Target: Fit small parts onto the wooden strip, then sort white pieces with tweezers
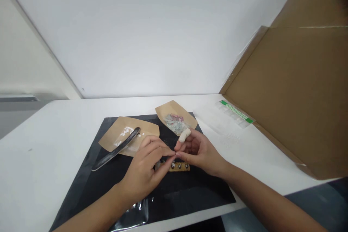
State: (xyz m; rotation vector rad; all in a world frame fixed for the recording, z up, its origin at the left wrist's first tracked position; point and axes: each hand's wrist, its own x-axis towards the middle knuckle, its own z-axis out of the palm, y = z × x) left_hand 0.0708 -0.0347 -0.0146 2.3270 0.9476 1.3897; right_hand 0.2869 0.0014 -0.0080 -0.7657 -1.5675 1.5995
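My left hand point(150, 159) and my right hand point(199, 152) meet fingertip to fingertip over the black mat point(185, 192). Both are pinched closed on something too small to make out. A pale finger cot point(185, 135) covers one finger of the right hand. Just below the fingertips lies a yellowish strip point(184, 167) with several round, shiny metallic pieces on it; my left hand hides its left part. Behind my left hand, dark tweezers or a similar long slim tool point(116, 150) rests across a brown paper tray point(148, 127) with small white pieces in it.
A second brown paper tray point(165, 108) behind my hands holds clear and pinkish scraps. To the right stand a large cardboard sheet point(293, 98) and a clear strip with a green label point(236, 110). Clear plastic film point(136, 214) lies at the mat's front edge.
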